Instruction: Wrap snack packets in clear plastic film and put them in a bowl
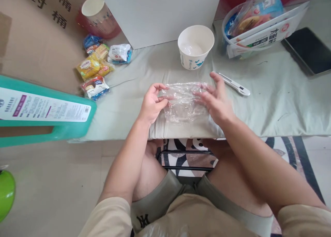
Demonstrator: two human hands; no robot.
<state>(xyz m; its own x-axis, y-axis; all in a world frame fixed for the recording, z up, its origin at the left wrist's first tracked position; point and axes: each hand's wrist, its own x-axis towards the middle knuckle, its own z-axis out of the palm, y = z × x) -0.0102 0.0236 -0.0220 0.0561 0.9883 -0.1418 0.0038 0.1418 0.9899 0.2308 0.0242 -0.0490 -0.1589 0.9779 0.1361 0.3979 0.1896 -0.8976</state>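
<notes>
A clear, crinkled plastic bag (182, 107) is stretched between my two hands near the front edge of the cloth-covered table. My left hand (152, 104) pinches its left edge between thumb and fingers. On the right edge, the thumb and some fingers of my right hand (218, 101) grip the film, the index finger raised away from it; this hand is slightly blurred. Just beyond the bag stands a white paper bucket (196, 49) with blue print and something clear and shiny inside. A white utility knife (235, 84) lies close to my right fingertips.
Several small wrapped snacks (97, 66) lie at the left, near another paper bucket (97, 14). A green-handled container (74, 121) juts over the table's left side. A white box (165, 16) rises behind. A plastic tub (232, 45) of packets and a black phone (309, 51) are at right.
</notes>
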